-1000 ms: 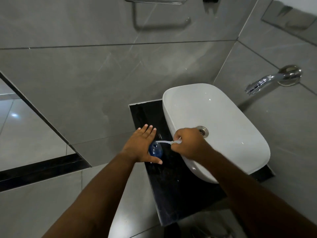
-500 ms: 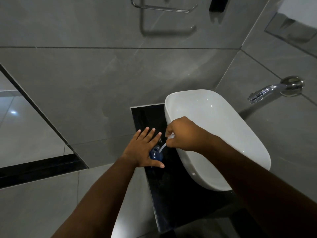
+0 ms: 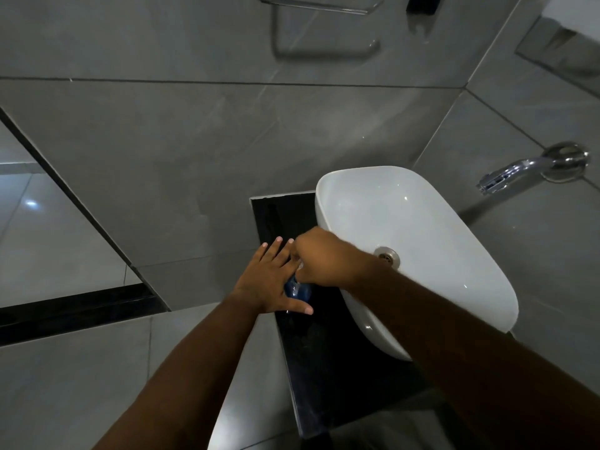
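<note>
Blue pot sits on the black counter, just left of the white basin. Your left hand lies against it, fingers straight, thumb stretched along its near side. Your right hand is curled tight right above the pot, pinching a white stick. Only a sliver shows, slanting from your fist down towards the pot; your knuckles hide both ends, so its heading can't be told.

Dim, soft-focus view – glare on the floor tile, wide-angle bending.
</note>
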The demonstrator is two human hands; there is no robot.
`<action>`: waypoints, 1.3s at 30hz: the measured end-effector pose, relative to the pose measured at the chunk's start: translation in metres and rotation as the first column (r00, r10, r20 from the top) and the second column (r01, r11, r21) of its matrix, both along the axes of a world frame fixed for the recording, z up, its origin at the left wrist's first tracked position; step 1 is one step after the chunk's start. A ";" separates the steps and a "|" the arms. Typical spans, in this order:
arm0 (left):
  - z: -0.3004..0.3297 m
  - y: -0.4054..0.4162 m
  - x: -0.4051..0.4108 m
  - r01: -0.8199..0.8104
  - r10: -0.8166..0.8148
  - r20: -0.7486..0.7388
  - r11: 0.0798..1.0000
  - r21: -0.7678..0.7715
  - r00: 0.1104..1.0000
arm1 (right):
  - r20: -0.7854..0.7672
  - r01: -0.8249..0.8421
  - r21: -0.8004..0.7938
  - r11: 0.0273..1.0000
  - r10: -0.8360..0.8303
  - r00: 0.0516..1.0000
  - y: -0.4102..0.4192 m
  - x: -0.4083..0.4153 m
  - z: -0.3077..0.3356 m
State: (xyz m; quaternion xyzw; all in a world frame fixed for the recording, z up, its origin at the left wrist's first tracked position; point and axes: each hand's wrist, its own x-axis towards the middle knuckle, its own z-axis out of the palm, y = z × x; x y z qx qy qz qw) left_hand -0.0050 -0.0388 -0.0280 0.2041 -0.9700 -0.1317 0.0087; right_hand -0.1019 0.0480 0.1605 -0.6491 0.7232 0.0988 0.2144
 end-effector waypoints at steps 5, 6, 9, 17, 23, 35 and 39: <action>0.000 0.001 -0.001 -0.049 0.049 -0.004 0.998 0.035 0.999 | -0.021 0.137 0.174 0.975 -0.135 0.991 -0.013 0.010 -0.046; 0.000 0.000 -0.001 -0.051 0.051 -0.002 0.998 0.041 0.999 | -0.041 0.184 0.178 0.967 -0.180 0.983 -0.013 0.009 -0.052; 0.001 0.000 -0.001 -0.049 0.049 0.002 0.997 0.059 0.999 | 0.074 0.220 0.009 0.975 -0.220 0.973 -0.001 -0.002 -0.065; -0.008 -0.003 -0.003 -0.041 0.042 -0.010 0.996 0.084 0.999 | 0.171 0.062 -0.108 0.992 -0.043 0.984 0.006 -0.014 -0.069; -0.009 -0.003 -0.004 -0.061 0.061 0.009 0.995 0.083 0.998 | 0.080 0.056 0.048 0.997 -0.060 0.995 -0.013 -0.019 -0.066; -0.011 -0.003 -0.003 -0.072 0.075 -0.024 0.992 0.100 0.997 | 0.141 0.210 -0.128 0.969 -0.192 0.971 0.006 -0.031 -0.083; -0.010 -0.002 -0.003 -0.066 0.070 -0.039 0.993 0.096 0.997 | 0.422 0.270 -0.287 0.919 -0.131 0.897 0.026 -0.032 -0.104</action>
